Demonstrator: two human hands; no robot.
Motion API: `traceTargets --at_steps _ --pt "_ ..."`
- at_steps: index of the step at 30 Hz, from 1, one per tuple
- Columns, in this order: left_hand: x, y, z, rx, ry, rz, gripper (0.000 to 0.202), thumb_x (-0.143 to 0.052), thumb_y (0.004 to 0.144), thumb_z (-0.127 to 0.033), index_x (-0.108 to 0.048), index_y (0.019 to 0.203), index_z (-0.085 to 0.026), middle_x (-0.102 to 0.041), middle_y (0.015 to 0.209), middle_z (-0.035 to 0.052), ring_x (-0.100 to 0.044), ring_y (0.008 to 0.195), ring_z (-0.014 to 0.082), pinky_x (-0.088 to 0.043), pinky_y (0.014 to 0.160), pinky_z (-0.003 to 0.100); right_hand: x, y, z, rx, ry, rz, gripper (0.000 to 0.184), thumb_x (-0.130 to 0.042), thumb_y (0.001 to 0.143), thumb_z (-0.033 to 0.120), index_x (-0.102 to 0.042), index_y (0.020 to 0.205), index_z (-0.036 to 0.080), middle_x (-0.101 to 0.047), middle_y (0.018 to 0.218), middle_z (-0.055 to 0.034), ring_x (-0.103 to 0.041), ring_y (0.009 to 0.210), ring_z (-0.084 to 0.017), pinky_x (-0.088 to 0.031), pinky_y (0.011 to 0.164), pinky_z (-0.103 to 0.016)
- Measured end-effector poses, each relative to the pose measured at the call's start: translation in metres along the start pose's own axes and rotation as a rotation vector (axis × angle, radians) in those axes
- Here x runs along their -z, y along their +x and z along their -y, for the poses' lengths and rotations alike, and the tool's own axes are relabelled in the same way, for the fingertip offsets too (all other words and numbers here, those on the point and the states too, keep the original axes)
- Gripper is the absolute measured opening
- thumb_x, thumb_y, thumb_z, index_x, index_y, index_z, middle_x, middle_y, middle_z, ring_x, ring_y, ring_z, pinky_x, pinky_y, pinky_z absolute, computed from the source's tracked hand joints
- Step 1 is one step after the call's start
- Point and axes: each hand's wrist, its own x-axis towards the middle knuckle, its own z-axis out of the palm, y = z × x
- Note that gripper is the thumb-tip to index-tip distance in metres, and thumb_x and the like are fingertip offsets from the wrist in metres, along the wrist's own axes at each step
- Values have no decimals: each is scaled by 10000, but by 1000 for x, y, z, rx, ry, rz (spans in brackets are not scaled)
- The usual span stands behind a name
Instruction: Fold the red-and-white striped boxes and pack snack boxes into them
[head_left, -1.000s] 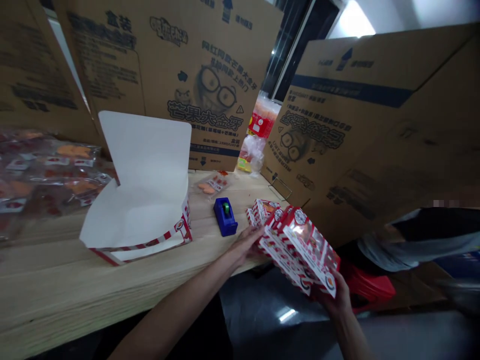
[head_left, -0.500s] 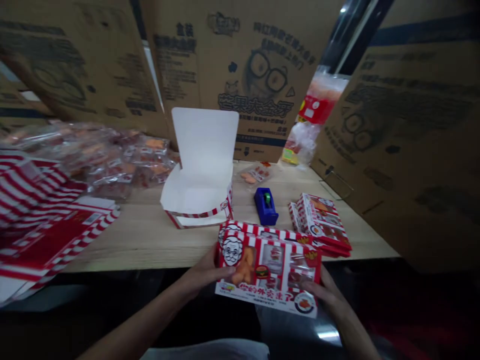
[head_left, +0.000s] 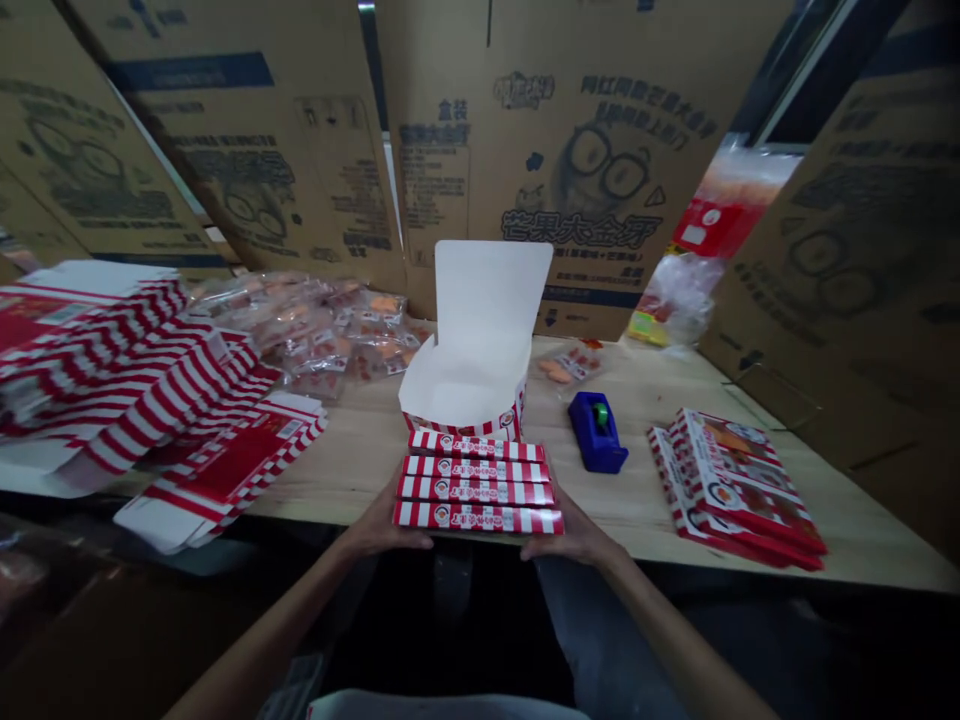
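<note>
Between my two hands stand several flat red-and-white striped candy boxes, lined up one behind the other with their narrow striped edges facing up. My left hand grips their left ends, thumb on the near side. On the right ends my right hand is closed in the same way. Just behind the held boxes, an open white carton stands on the table with its lid flap raised. The held boxes hide part of its front wall.
A blue tape dispenser stands right of the carton. Further right lies a small stack of candy boxes. Clear candy packets and stacked striped cartons cover the left. Large cardboard boxes wall the back of the wooden table.
The held boxes have turned from printed faces showing to edges up, and are squared together in front of the white carton. The view has swung left.
</note>
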Motion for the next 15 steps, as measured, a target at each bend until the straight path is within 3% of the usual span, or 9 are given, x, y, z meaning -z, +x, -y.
traceTargets --at_steps 5,10,15 --pt "0 8 12 -7 72 -67 1124 -861 534 -515 -292 1449 -195 -494 1340 183 -413 1319 401 -240 1125 622 -5 2 -1 -31 22 -33 1248 -899 516 479 -199 1519 234 -476 1424 -146 -392 1358 -342 -213 1156 -550" --pt "7 9 12 13 128 -175 1167 -856 548 -492 -223 1485 -205 -410 1431 194 -331 1375 420 -226 1135 617 -6 12 6 41 -134 -123 1328 -905 448 537 -183 1525 249 -272 1548 -143 -196 1443 -368 -172 1178 -532" --pt "13 3 15 -28 140 -186 1161 -860 546 -493 -236 1483 -213 -280 1531 194 -267 1409 417 -206 1150 600 -7 17 -3 86 -194 -79 1335 -897 444 561 -171 1527 272 -252 1559 -124 -204 1439 -375 -174 1182 -533"
